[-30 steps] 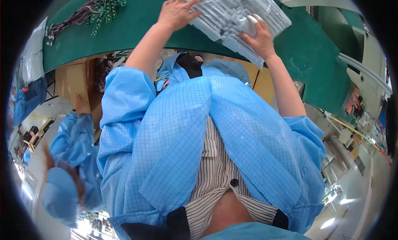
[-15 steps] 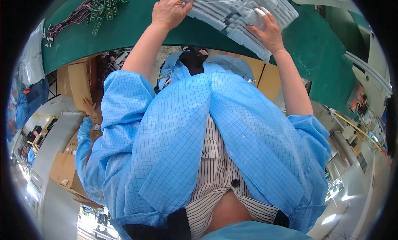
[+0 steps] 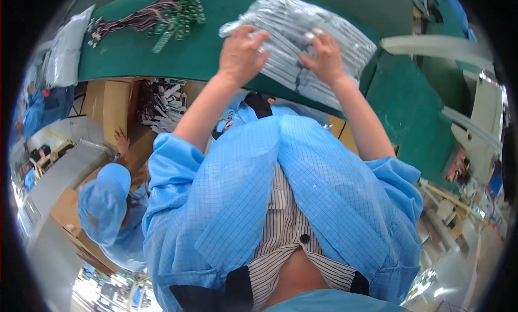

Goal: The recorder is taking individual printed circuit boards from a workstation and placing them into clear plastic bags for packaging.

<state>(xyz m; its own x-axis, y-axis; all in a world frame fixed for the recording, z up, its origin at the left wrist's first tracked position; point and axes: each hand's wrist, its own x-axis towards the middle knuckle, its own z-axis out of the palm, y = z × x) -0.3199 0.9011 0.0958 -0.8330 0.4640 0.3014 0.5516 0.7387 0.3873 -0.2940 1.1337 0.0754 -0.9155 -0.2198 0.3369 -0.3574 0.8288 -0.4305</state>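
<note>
Spreading under both hands, a green tabletop (image 3: 404, 104) fills the workroom's foreground; a pale rail (image 3: 440, 45) lies to the right of the fingers. Past the left fingers, toward the person's left, lie wires (image 3: 143, 16) and green circuit boards (image 3: 181, 21).

Counting: one clear-wrapped package (image 3: 294, 39) of pale strips lies directly beneath the fingers, on the table. There is one tangle of wires; its boards overlap too much to count. One translucent bag (image 3: 65, 50) is farthest left of the fingers. Below the left fingers, one carton (image 3: 117, 101) stands beside a heap of small parts (image 3: 163, 104); one co-worker's hand (image 3: 121, 141) rests against it.

The left hand (image 3: 240, 58) bends its blurred fingers over the package's left side; whether they pinch the film, I cannot tell. The right hand (image 3: 327, 61) rests on top, thumb apart from the fingers. The table's front edge curves below both hands, near the package's closest corner. Green surface extends between left fingers and wires, and beyond the right fingers.
</note>
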